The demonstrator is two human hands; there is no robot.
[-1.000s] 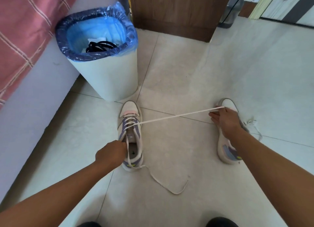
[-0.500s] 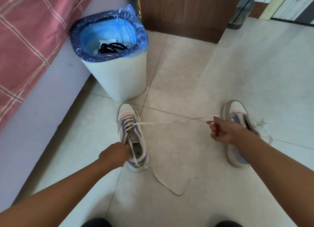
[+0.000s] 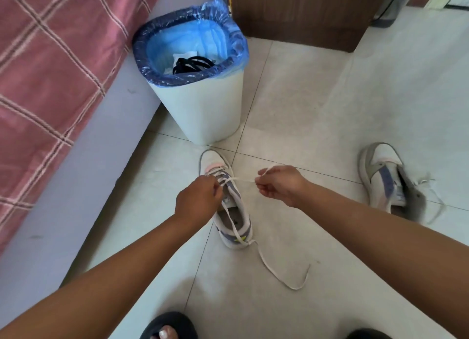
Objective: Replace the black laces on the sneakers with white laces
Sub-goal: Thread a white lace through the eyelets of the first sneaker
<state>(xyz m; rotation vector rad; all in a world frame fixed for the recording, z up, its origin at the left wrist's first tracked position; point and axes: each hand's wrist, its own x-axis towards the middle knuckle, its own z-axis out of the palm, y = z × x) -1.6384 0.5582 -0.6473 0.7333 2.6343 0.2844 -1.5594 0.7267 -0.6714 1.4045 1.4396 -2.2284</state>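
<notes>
A white and lilac sneaker (image 3: 234, 219) stands on the floor tiles, partly threaded with a white lace (image 3: 276, 271). One lace end trails over the heel onto the floor. My left hand (image 3: 199, 199) sits at the sneaker's left eyelets, fingers curled at the lacing. My right hand (image 3: 280, 184) pinches the other lace end just right of the sneaker, with a short slack stretch between hand and eyelets. The second sneaker (image 3: 388, 181) lies to the right with a white lace. Black laces (image 3: 191, 64) lie in the bin.
A white waste bin (image 3: 203, 115) with a blue liner stands just behind the sneaker. A bed with a pink checked cover (image 3: 50, 72) runs along the left. A brown cabinet (image 3: 299, 11) stands at the back. My slippered feet (image 3: 168, 326) are at the bottom edge.
My right hand has come in from far right to close beside the sneaker, and the taut lace has gone short and slack. My left hand moved up from the heel to the eyelets.
</notes>
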